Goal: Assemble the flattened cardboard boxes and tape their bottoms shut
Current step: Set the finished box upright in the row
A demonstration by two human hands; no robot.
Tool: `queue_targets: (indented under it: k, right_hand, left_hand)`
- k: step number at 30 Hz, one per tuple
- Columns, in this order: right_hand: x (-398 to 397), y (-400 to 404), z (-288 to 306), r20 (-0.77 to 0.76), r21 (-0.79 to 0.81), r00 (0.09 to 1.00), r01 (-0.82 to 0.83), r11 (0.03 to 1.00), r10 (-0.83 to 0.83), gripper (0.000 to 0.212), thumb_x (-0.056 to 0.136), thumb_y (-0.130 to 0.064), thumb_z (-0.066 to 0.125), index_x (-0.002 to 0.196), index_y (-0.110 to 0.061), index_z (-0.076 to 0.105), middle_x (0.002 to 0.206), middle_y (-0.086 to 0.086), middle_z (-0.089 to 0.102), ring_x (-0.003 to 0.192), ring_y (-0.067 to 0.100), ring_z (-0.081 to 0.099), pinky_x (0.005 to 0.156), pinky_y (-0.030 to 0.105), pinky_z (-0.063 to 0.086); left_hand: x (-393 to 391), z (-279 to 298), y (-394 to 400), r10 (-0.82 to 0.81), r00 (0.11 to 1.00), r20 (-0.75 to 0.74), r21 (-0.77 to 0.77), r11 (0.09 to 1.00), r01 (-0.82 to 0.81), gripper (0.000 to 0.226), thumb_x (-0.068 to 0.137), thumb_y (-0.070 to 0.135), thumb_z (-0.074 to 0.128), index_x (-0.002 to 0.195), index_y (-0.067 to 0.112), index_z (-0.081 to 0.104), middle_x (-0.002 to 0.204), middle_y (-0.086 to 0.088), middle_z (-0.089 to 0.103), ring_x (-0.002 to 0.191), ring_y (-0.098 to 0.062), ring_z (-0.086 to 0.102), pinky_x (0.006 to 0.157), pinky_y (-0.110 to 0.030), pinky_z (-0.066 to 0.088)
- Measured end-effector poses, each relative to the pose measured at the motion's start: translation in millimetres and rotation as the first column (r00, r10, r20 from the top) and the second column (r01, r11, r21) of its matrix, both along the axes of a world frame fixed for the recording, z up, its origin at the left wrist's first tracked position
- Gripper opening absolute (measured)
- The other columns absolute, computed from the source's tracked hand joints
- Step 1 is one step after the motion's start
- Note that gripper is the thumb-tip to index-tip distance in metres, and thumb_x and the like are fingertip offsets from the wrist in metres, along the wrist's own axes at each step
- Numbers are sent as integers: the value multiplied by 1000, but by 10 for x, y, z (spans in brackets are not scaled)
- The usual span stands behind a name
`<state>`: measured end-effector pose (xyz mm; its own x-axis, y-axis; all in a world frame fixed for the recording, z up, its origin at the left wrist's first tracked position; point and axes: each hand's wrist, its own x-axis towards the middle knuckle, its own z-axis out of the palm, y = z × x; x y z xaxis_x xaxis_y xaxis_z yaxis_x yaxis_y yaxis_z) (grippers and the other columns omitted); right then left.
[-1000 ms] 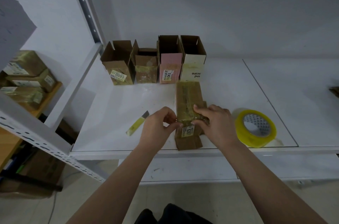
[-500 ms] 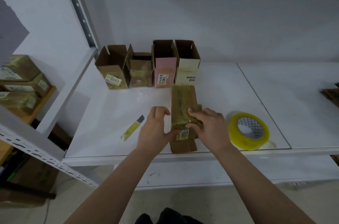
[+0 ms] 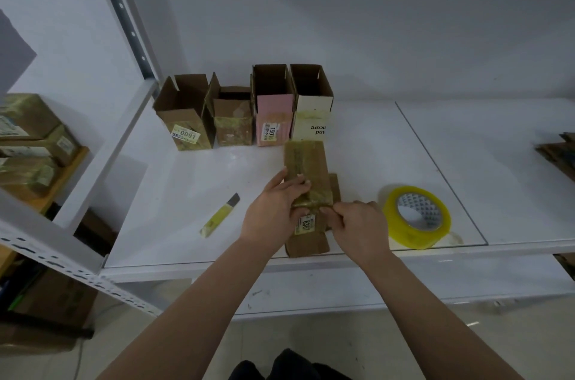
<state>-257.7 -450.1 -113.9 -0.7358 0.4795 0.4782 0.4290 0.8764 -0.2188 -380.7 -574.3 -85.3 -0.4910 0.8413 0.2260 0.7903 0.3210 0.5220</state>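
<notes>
Right now the flattened cardboard box (image 3: 306,174) lies on the worktop (image 3: 357,161) with its long axis pointing away from you, your left hand (image 3: 273,211) resting flat-fingered on its left side while your right hand (image 3: 357,225) pinches its taped right edge.

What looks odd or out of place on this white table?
The utility knife lies loose on the table with its blade out, left of the hands. The cream box in the back row shows its print upside down. The flattened box under both hands looks worn, covered in old yellowed tape.
</notes>
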Motion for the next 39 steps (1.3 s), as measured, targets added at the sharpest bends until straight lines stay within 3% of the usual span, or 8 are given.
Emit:
queue_targets:
  k: [4, 10, 16, 19, 23, 29, 35, 39]
  right_hand:
    - [61, 5, 9, -8, 62, 999, -45, 997, 46, 43, 86, -36, 53, 48, -18, 52, 39, 2, 46, 36, 25, 44, 53, 27, 38]
    - [201, 227, -4, -10, -202, 994, -108, 974, 108, 60, 96, -48, 26, 64, -18, 66, 51, 0, 61, 53, 24, 60, 68, 38, 47]
    - [250, 282, 71, -118, -247, 980, -187, 951, 162, 42, 82, -64, 53, 64, -26, 61, 52, -20, 52, 47, -5, 43, 59, 27, 41]
    - [195, 332, 81, -82, -207, 981, -190, 960, 176, 38, 77, -62, 57, 74, -26, 69, 62, -16, 65, 50, 2, 51, 65, 31, 49]
    - [76, 461, 146, -19, -134, 980, -198, 971, 197, 25, 75, -49, 64, 67, -27, 72, 62, -11, 68, 54, 11, 55, 71, 38, 45]
    - [-117, 576, 288, 116, -220, 991, -43, 974, 70, 36, 58, -50, 84, 70, -18, 71, 69, -3, 69, 69, 19, 61, 82, 33, 33]
    - [-47, 632, 245, 76, -378, 997, 7, 926, 24, 59, 54, -75, 63, 68, -18, 72, 66, -6, 68, 66, 17, 64, 80, 38, 47]
    - [-99, 608, 287, 146, -382, 987, -2, 924, 63, 43, 66, -56, 78, 83, -18, 74, 77, -3, 72, 73, 18, 66, 78, 35, 49]
  left_hand:
    - [36, 31, 5, 42, 999, -5, -26, 999, -42, 49, 92, 22, 63, 139, 24, 51, 146, 13, 45, 146, -9, 20, 112, -32, 36]
    - [25, 44, 15, 38, 999, 33, -34, 999, -37, 49, 91, 22, 64, 139, 24, 52, 147, 13, 45, 147, -9, 18, 115, -31, 31]
    - [36, 58, 12, 43, 997, 68, -22, 999, -42, 49, 90, 20, 65, 138, 22, 53, 146, 11, 46, 147, -10, 19, 115, -32, 31]
    - [37, 74, 8, 36, 997, 74, -22, 999, -34, 49, 90, 18, 65, 138, 21, 53, 147, 9, 46, 147, -12, 19, 115, -28, 26]
    - [26, 102, 18, 27, 995, 98, -45, 999, -22, 50, 90, 16, 66, 138, 21, 53, 147, 8, 45, 147, -13, 18, 116, -24, 20]
    - [31, 117, 33, 25, 996, 85, -92, 996, -17, 50, 91, 15, 65, 138, 21, 52, 148, 9, 43, 148, -13, 14, 115, -20, 15]
    - [10, 127, 31, 18, 992, 122, -89, 996, -7, 49, 89, 13, 66, 137, 19, 54, 148, 7, 44, 148, -13, 14, 117, -25, 19]
    - [35, 139, 29, 48, 995, 87, -105, 994, -38, 47, 90, 15, 65, 136, 19, 54, 148, 7, 44, 148, -12, 15, 116, -27, 22]
